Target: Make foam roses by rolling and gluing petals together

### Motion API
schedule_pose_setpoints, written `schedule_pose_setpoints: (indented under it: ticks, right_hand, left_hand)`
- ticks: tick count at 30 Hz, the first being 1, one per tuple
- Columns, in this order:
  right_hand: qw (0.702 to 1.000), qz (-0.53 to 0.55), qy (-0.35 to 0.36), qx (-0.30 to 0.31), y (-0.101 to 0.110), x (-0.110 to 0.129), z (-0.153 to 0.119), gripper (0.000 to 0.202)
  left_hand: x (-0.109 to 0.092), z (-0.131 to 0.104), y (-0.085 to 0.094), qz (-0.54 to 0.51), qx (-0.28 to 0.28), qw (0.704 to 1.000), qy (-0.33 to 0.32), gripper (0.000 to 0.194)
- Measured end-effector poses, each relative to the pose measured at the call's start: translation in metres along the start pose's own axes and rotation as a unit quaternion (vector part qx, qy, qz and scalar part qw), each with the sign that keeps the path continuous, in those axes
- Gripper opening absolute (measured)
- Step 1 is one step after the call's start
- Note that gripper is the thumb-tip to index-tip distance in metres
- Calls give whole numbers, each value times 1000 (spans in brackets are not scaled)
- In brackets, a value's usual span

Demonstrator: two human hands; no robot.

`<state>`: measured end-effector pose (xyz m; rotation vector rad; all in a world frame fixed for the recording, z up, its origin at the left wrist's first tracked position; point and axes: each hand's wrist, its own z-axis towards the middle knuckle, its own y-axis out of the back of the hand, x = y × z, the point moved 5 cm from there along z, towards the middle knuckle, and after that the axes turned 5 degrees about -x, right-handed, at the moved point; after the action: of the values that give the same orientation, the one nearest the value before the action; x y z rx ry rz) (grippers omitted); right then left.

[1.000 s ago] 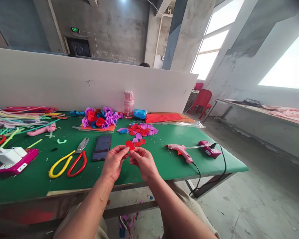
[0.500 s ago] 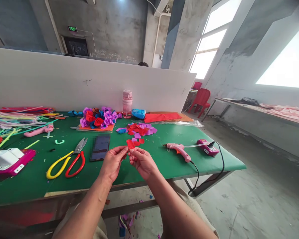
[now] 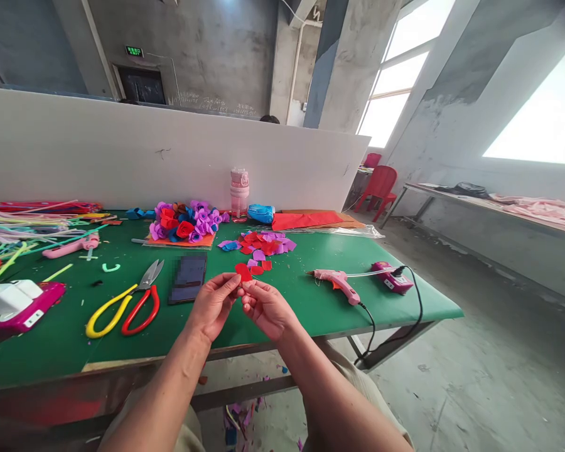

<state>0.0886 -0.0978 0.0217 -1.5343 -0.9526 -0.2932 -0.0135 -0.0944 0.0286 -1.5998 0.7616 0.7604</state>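
Observation:
Between my fingertips is a small red paper petal, pinched from both sides just above the table's near part. My left hand grips its left edge with thumb and forefinger. On the other side, my right hand pinches its lower right, the remaining fingers curled. Right behind the petal lie loose red and purple paper petals, with a few blue ones at the left. Farther back on the left sits a cluster of finished purple, red and blue paper flowers on an orange sheet.
Scissors and a phone lie left of my hands. A pink glue gun, its cord running to a magenta power strip, rests at right. Behind stand a pink bottle and a white partition. Coloured sticks fill the far left.
The red petal has turned between my fingers and its upper edge now looks rounder and smoother. Both hands stay in nearly the same place. The view has shifted slightly.

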Motion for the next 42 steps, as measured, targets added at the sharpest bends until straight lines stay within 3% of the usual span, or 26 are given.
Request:
schedule_pose_setpoints:
  ticks: [7,10,23,31,36,42]
  right_hand:
    - [987,-97,120,-34,-7,6,-6,30]
    - [983,-106,139,-50,-8,6,-6,31]
    - [991,-94,86,-32,-7,0,-6,38]
    - [982,-170,80,-22,-5,6,-8,44]
    - [983,-176,47,26,-11,-1,-9,41]
    - [984,-169,44,20,-12,-8,-8,41]
  left_hand:
    - [1,0,1,-1,-7,1000,-2,25]
    - [2,0,0,-8,-8,1000,5,27]
    - [2,-4,-1,48,6,999,17,28]
    - [-4,3,7,17,-37,999,-35,28]
    - [-3,2,7,15,-52,998,-20,31]
    - [-4,1,5,33,-40,998,-26,34]
